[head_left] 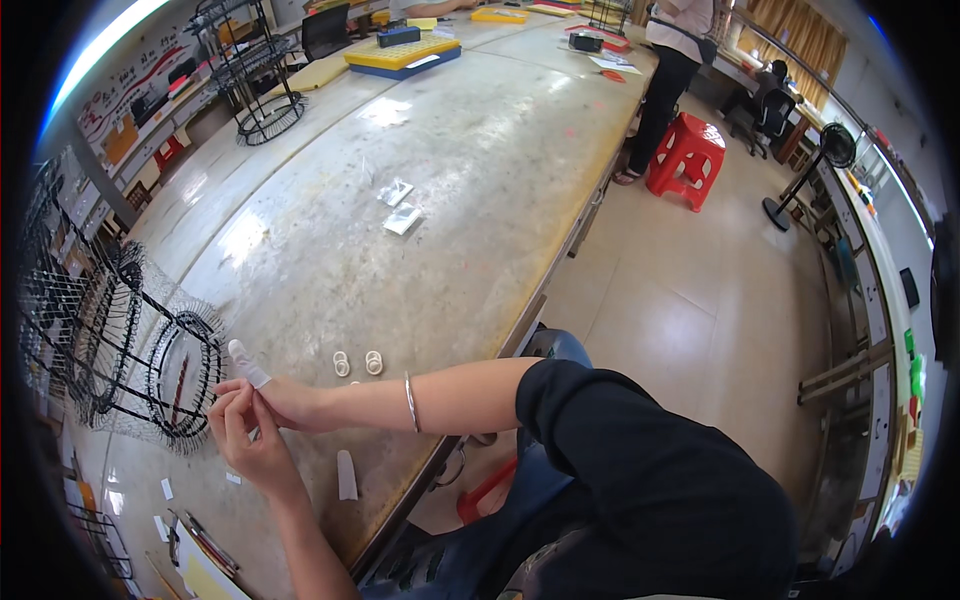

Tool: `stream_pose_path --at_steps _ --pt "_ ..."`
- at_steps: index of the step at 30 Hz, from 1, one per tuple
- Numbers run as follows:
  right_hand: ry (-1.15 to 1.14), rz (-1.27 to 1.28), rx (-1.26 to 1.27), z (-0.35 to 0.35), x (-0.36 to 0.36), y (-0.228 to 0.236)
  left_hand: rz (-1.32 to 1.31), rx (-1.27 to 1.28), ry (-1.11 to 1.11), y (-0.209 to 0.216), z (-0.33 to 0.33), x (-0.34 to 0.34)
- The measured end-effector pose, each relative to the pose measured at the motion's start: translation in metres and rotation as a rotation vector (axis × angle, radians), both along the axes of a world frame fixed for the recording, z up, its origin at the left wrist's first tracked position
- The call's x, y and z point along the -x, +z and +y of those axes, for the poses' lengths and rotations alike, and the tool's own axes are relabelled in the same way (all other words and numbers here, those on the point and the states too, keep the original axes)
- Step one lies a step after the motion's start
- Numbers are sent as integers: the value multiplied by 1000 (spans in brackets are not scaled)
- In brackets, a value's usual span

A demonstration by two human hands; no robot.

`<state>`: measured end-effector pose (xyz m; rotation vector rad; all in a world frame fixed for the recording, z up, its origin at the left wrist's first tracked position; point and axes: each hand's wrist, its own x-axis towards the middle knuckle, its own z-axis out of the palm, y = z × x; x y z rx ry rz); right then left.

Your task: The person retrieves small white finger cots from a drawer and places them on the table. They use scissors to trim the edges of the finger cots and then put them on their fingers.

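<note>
My right hand (285, 400) reaches in over the table from the right, a silver bangle on its forearm. One of its fingers points up and away, stretched out and covered by a white finger cot (250, 365). Against it, my left hand (252, 442) is closed, fingertips pinched together at the right hand's fingers; whatever is between them is hidden. The right hand's other fingers are partly covered by the left. Rolled-up pale finger cots (374, 362) lie just beyond the right forearm. An unrolled finger cot (347, 475) lies flat on the near side.
Black wire frames (185, 375) with wire mesh stand left of my hands. Pens (210, 545) and paper scraps lie at lower left. Small clear packets (402, 219) sit mid-table. Farther off are a yellow-and-blue box (405, 57), a red stool (688, 160) and a standing person.
</note>
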<state>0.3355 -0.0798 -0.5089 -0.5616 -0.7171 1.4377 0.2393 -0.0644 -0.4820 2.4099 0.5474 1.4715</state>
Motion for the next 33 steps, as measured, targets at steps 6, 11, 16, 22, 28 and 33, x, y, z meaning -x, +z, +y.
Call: stream_pose_path --at_steps 6,11,16,22,28,33 --pt "52 62 -63 11 0 -18 17 31 -1 -6 -3 -5" --pt "134 1 -10 0 7 -5 42 66 47 -10 7 7" --pt "79 -45 -24 -12 4 13 31 -1 -33 -3 9 7" --pt "-67 95 -113 0 4 5 124 -144 -152 14 -2 1" --pt "-86 127 -12 7 -10 -7 195 -109 -223 12 -2 -4" --pt "-268 -186 -104 8 -21 -17 25 262 -85 1 -7 -4"
